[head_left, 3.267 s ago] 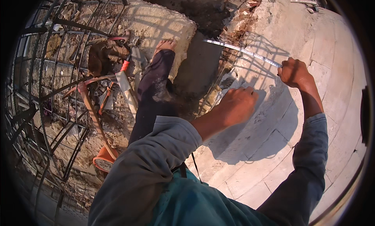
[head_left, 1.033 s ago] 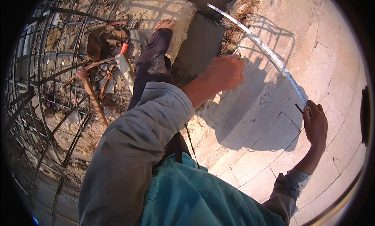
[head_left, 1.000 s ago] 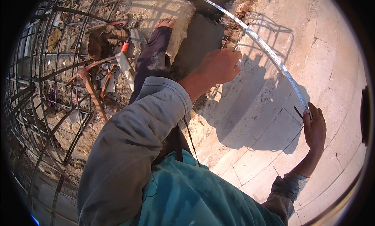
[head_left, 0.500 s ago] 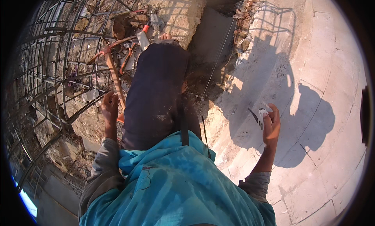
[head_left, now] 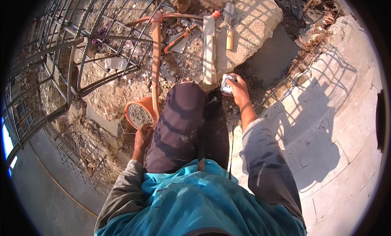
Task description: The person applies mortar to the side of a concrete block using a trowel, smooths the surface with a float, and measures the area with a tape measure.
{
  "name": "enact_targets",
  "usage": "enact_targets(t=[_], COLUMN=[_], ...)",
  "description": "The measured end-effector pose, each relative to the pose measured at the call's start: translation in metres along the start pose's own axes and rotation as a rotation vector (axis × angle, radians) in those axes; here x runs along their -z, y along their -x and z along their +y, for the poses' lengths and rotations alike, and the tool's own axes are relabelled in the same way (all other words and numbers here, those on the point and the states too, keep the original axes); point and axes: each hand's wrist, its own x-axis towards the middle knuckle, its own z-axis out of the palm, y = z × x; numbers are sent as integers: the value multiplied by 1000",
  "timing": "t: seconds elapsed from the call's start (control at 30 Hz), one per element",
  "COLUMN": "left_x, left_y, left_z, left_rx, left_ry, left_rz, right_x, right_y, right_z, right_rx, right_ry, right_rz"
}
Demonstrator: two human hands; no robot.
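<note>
My right hand (head_left: pixel 239 90) is closed around a small white and grey object (head_left: pixel 226 83), just beyond my right knee. Its exact kind is hard to make out. To the left of my thigh, my left hand (head_left: pixel 143 139) has its fingers curled in against the near rim of an orange bucket (head_left: pixel 127 113). Whether they grip the rim or something small is hidden. Grey mortar or a similar mix (head_left: pixel 139 115) shows inside the bucket. The handle of an orange pickaxe (head_left: pixel 156 65) runs from its curved head down to the bucket.
On broken masonry (head_left: pixel 254 16) ahead lie a trowel with a yellow handle (head_left: pixel 229 39), a long pale bar (head_left: pixel 209 52) and an orange-and-black tool (head_left: pixel 179 39). A rebar cage (head_left: pixel 81 56) fills the left. A taut line (head_left: pixel 281 82) crosses above the pale concrete (head_left: pixel 350 118) at right.
My view has swung, bringing the bucket and trowel into sight. The right hand has moved inward from over the concrete with its white object. The left hand has come to the bucket's rim.
</note>
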Motion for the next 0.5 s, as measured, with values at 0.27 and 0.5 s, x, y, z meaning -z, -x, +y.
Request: enact_targets(t=[0.27, 0.5], left_x=[36, 14], left_y=[15, -19], left_z=[-70, -157], left_rx=[170, 606], left_ry=[-73, 612], left_rz=[-6, 315], right_x=[-133, -68], right_y=[-84, -11], right_z=[-6, 67], right_rx=[12, 206], right_ry=[258, 398], right_rz=[82, 44])
